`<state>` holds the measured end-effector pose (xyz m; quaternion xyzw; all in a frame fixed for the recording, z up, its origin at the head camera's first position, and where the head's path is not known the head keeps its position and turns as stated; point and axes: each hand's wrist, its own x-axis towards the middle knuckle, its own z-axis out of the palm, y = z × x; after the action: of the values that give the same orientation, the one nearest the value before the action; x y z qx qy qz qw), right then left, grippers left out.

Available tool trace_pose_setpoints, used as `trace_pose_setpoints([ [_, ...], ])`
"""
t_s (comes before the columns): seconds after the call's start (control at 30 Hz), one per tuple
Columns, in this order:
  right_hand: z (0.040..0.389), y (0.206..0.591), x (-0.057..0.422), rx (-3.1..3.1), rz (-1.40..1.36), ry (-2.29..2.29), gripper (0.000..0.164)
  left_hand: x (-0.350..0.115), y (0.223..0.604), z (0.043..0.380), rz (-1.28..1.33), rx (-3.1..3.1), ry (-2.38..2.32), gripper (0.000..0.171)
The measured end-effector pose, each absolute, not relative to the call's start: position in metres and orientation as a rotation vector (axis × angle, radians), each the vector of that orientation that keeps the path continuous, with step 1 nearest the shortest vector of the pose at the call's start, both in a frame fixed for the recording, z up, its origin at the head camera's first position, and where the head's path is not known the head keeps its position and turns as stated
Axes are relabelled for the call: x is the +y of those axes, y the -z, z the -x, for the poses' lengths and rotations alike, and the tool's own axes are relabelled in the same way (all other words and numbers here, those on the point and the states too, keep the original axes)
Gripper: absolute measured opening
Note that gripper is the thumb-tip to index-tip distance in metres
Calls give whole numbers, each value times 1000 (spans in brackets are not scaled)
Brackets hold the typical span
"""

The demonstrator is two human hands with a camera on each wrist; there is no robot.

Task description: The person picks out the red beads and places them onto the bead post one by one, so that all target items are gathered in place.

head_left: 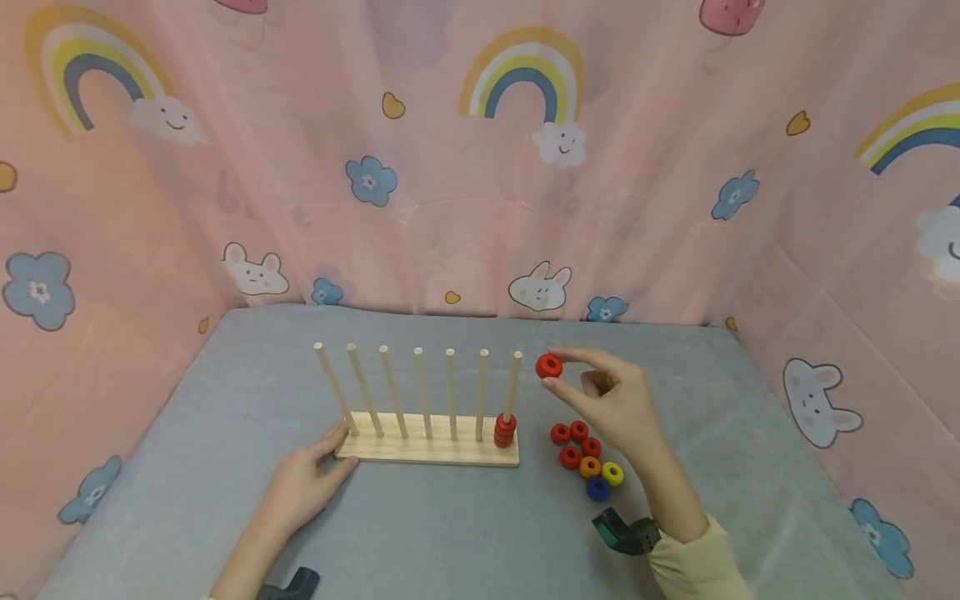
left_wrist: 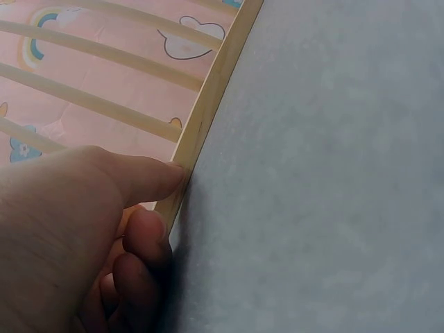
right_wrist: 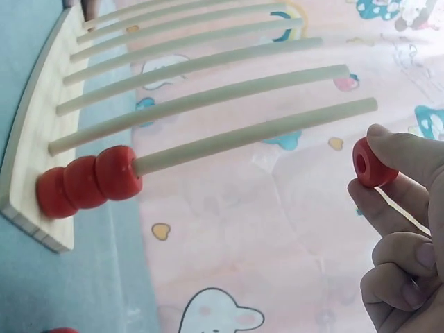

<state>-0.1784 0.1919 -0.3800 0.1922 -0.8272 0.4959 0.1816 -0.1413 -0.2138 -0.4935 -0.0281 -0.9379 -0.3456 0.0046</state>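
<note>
A wooden peg board [head_left: 427,451] with a row of several upright pegs stands on the table. Three red beads [right_wrist: 89,182] are stacked at the foot of its rightmost peg [head_left: 513,385]. My left hand [head_left: 303,483] grips the board's left end, thumb on the front edge, as the left wrist view shows up close. Between thumb and forefinger my right hand [head_left: 618,400] pinches a red bead [head_left: 549,367], its hole showing. That bead is held in the air just right of the rightmost peg's top, apart from it.
Right of the board lies a loose group of beads: several red beads [head_left: 570,457], an orange bead [head_left: 590,467], a yellow bead [head_left: 612,474] and a blue bead [head_left: 598,489]. A pink patterned curtain [head_left: 450,242] encloses the back and sides of the grey table [head_left: 450,533].
</note>
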Motion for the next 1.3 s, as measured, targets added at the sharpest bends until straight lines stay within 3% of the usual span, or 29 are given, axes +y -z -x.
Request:
trace_pose_setpoints([
  [1.3,174,361,170,-2127,-607,-1442,40,-215,498,143,101,-2915,1066,61],
])
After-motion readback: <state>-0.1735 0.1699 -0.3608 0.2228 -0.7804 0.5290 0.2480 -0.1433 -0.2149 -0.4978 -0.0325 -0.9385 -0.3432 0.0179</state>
